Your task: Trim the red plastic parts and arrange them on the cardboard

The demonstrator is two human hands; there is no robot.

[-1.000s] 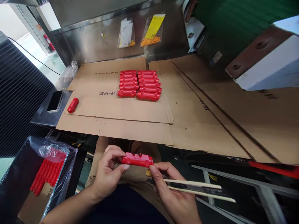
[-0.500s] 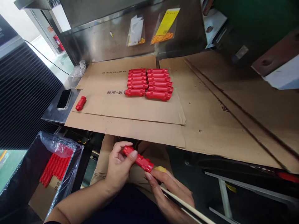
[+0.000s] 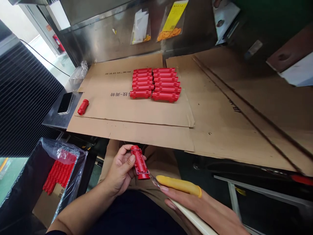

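1. L hand [image 3: 123,170]: grip clamped on red tube [image 3: 140,162], over lap [image 3: 164,160].
2. R hand [image 3: 199,204]: clamped on tool [image 3: 189,215]; tip [image 3: 155,181] nr tube's near end, contact unclear.
3. Rec: tube steady, L thumb [image 3: 130,161] clear of tip.

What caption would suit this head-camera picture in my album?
Left hand holds a red part; right hand holds a pale-handled tool near its end.

The red plastic tube-shaped piece [image 3: 140,163] leans, far end leftward, flat outlined face up; a slim, cream-handled, metal-tipped tool [image 3: 190,215] slants to its near right edge, touching or almost, I can't tell.
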